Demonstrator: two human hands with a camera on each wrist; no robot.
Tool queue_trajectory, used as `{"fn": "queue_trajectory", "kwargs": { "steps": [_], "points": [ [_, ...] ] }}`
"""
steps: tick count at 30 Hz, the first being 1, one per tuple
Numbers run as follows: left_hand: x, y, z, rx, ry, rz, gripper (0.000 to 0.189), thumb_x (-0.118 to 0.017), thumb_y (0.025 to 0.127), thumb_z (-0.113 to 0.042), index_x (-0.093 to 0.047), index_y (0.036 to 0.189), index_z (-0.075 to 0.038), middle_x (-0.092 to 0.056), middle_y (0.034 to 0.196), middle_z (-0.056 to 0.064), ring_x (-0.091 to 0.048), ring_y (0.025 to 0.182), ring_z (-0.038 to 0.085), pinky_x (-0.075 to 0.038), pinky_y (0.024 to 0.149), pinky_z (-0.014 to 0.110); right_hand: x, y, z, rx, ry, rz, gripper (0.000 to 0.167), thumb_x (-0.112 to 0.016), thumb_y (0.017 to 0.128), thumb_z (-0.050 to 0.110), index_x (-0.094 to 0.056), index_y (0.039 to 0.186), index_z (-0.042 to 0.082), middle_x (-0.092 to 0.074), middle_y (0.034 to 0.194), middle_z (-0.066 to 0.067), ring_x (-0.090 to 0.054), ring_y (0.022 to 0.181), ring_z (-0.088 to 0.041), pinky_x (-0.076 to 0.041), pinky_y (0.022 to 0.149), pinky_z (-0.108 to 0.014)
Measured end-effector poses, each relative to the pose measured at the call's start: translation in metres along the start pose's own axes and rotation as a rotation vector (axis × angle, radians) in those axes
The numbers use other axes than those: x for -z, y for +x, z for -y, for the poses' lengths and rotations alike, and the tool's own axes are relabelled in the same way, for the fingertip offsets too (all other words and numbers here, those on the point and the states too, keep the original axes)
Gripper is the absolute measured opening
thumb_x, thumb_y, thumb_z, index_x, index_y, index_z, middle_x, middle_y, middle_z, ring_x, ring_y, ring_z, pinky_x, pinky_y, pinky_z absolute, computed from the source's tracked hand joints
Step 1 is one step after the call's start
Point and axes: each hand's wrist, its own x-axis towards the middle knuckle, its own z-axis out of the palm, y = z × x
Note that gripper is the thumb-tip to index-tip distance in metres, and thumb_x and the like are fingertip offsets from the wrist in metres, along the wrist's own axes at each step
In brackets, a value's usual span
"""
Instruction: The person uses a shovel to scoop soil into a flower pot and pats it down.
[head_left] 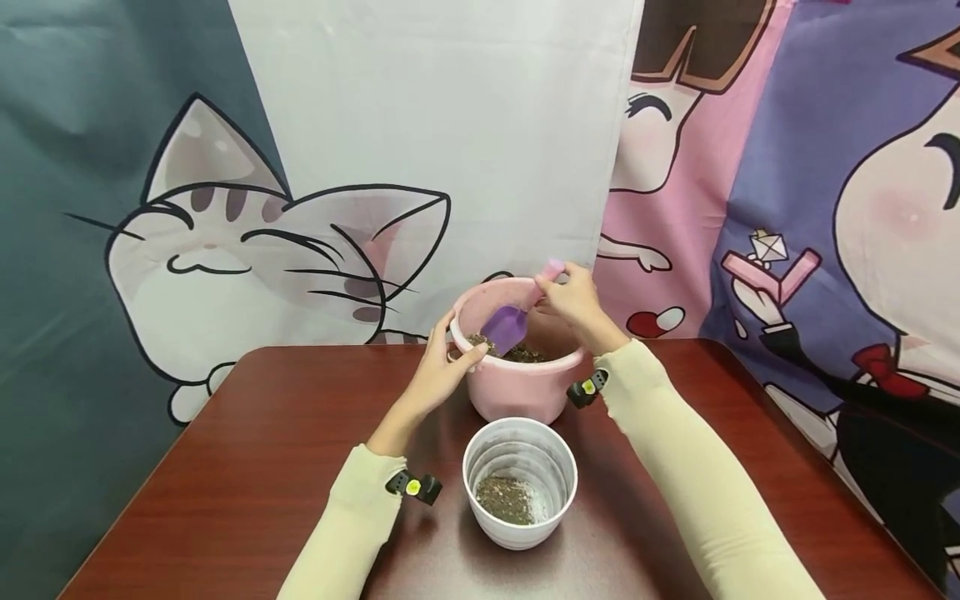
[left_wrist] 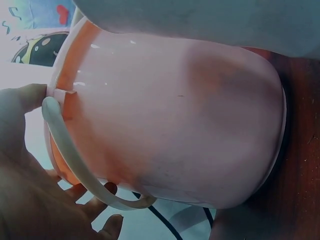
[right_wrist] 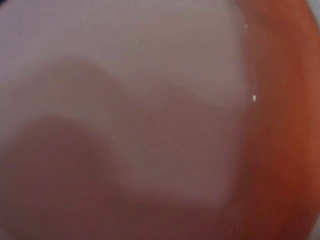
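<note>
A pink bucket (head_left: 517,398) with dark soil (head_left: 522,353) inside stands toward the back of the table. My left hand (head_left: 437,372) grips its left rim, the thumb over the edge. In the left wrist view, the fingers of that hand (left_wrist: 25,185) reach behind the bucket's pale carrying handle (left_wrist: 75,159). With my right hand (head_left: 576,302) I hold a small scoop (head_left: 507,328) by its pink handle, its purple blade tilted down inside the bucket near the soil. Only blurred pink bucket wall (right_wrist: 165,125) fills the right wrist view; the right hand is hidden there.
Nearer me, a white ribbed pot (head_left: 520,535) stands in front of the bucket, with some soil (head_left: 502,498) on its bottom. Both rest on a reddish-brown wooden table (head_left: 262,467). A cartoon-printed cloth (head_left: 450,125) hangs right behind the table.
</note>
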Motion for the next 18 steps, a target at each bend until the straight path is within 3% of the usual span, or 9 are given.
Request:
{"fn": "queue_trajectory", "kwargs": {
  "steps": [4, 8, 12, 18],
  "points": [
    [-0.002, 0.001, 0.0, 0.005, 0.021, 0.017, 0.085, -0.07, 0.092, -0.029, -0.018, 0.158, -0.011, -0.03, 0.148, 0.02, -0.054, 0.119, 0.031, -0.05, 0.089, 0.036, 0.005, 0.001, -0.004, 0.021, -0.011, -0.029, 0.039, -0.063, 0.096, 0.018, -0.056, 0.129, -0.002, -0.064, 0.122, -0.026, -0.067, 0.104, -0.037, -0.053, 0.091, -0.04],
    [-0.003, 0.0, 0.0, 0.007, 0.04, 0.015, 0.085, -0.069, 0.092, -0.03, -0.018, 0.157, -0.011, -0.031, 0.147, 0.019, -0.053, 0.12, 0.03, -0.049, 0.092, 0.039, 0.002, 0.003, -0.009, 0.044, 0.059, 0.024, 0.033, -0.06, 0.098, 0.012, -0.052, 0.126, -0.004, -0.064, 0.117, -0.03, -0.069, 0.095, -0.041, -0.058, 0.077, -0.038],
    [-0.001, 0.0, -0.001, 0.006, 0.047, 0.011, 0.085, -0.069, 0.092, -0.031, -0.019, 0.157, -0.01, -0.032, 0.148, 0.019, -0.052, 0.121, 0.03, -0.047, 0.094, 0.043, -0.004, 0.005, -0.012, 0.081, 0.044, 0.079, 0.029, -0.057, 0.1, 0.009, -0.052, 0.124, -0.006, -0.061, 0.123, -0.03, -0.066, 0.105, -0.039, -0.056, 0.085, -0.038],
    [0.004, -0.003, -0.006, 0.016, 0.025, 0.023, 0.086, -0.068, 0.094, -0.026, -0.014, 0.157, -0.005, -0.026, 0.151, 0.023, -0.049, 0.125, 0.035, -0.045, 0.097, 0.045, -0.011, 0.005, -0.01, 0.165, -0.117, 0.078, 0.02, -0.057, 0.1, 0.011, -0.054, 0.11, -0.006, -0.062, 0.115, -0.029, -0.061, 0.106, -0.037, -0.049, 0.094, -0.045]
  ]
}}
